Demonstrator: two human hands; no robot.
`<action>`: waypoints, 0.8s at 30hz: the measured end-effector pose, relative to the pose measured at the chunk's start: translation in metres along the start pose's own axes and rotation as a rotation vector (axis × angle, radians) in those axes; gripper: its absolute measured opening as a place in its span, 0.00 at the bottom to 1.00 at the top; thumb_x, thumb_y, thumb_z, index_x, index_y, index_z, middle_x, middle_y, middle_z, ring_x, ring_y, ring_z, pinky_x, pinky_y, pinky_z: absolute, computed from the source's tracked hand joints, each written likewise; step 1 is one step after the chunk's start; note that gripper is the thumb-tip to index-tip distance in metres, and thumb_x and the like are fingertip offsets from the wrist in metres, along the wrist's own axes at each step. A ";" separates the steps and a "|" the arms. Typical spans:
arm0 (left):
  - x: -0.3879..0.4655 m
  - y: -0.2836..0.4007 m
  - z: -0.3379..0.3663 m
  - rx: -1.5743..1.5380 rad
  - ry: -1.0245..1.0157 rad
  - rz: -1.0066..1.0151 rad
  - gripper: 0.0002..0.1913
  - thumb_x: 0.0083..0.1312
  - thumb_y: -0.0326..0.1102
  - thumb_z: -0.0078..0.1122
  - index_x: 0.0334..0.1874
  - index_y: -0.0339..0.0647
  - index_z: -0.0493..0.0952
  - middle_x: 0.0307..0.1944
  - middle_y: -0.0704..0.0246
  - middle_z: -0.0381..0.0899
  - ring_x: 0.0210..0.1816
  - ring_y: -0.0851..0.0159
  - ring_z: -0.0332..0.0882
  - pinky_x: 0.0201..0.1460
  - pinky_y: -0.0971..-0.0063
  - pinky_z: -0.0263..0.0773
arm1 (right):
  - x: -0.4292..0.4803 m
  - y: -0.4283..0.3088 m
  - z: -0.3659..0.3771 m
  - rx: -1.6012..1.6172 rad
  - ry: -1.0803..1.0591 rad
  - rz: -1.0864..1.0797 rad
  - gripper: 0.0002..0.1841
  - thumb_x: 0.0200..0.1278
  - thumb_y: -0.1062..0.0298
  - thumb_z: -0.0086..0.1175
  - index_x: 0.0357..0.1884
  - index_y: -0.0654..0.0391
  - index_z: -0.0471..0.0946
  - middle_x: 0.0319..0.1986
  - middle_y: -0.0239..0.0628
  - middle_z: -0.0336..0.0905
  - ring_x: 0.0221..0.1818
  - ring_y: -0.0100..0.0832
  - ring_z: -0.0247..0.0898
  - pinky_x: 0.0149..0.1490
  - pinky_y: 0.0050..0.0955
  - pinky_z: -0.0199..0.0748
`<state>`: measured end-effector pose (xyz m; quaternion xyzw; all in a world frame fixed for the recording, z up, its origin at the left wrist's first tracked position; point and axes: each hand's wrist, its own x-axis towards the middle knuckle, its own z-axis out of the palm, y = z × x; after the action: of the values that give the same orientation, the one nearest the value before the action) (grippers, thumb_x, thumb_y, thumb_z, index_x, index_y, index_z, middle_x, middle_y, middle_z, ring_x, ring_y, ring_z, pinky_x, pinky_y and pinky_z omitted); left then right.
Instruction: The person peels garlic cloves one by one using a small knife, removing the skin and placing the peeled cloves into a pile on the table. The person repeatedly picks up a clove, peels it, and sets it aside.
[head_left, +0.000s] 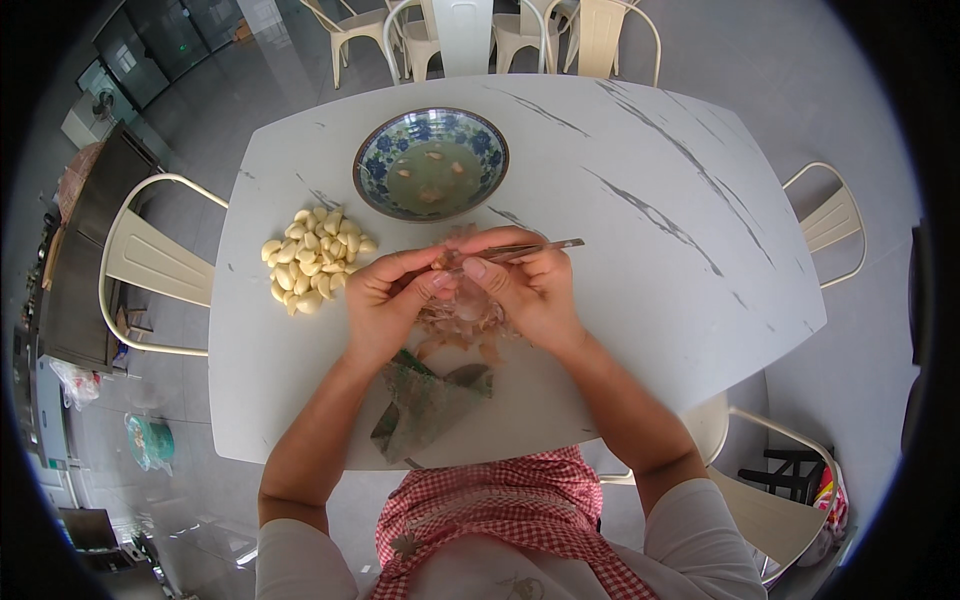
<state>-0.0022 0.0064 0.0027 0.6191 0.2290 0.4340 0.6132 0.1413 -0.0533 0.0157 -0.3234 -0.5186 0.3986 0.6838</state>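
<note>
Between the fingertips of my left hand (386, 300) is a garlic clove (446, 260), brownish and partly covered by the fingers. My right hand (529, 289) grips a slim knife (559, 245), its end sticking out to the right and its other end close to the clove. Below both hands lies a heap of papery garlic skins (469, 311). Left of my left hand is a pile of peeled, pale garlic cloves (311, 259). Beyond the hands stands a blue floral bowl (375, 146) of cloudy water with several cloves in it.
A crumpled greenish cloth or bag (431, 409) lies near the front edge of the marbled white table (675, 172). Metal chairs surround the table, one at the left (161, 259) and one at the near right (772, 510). A red checked apron (487, 491) meets the table edge.
</note>
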 end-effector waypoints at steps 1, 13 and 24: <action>0.000 0.000 0.000 -0.007 -0.001 -0.008 0.12 0.55 0.20 0.51 0.42 0.33 0.73 0.30 0.65 0.77 0.29 0.74 0.74 0.33 0.82 0.72 | 0.000 0.000 0.000 0.006 -0.001 -0.005 0.07 0.55 0.78 0.47 0.36 0.68 0.69 0.32 0.38 0.73 0.32 0.25 0.72 0.39 0.20 0.72; 0.001 0.001 0.001 -0.034 -0.036 -0.049 0.10 0.55 0.20 0.51 0.39 0.32 0.72 0.30 0.66 0.76 0.29 0.74 0.74 0.32 0.83 0.72 | -0.001 0.004 -0.002 -0.084 0.085 0.004 0.05 0.55 0.77 0.48 0.33 0.66 0.71 0.29 0.35 0.74 0.31 0.20 0.69 0.36 0.16 0.69; 0.003 -0.002 -0.001 -0.064 -0.055 -0.015 0.11 0.54 0.20 0.52 0.40 0.32 0.71 0.31 0.67 0.75 0.30 0.75 0.74 0.33 0.83 0.72 | 0.000 0.001 -0.004 -0.011 0.097 0.086 0.05 0.55 0.77 0.48 0.33 0.65 0.71 0.30 0.36 0.75 0.31 0.19 0.69 0.36 0.16 0.68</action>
<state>-0.0011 0.0101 0.0010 0.6091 0.2025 0.4191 0.6421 0.1449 -0.0528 0.0138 -0.3683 -0.4727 0.4084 0.6886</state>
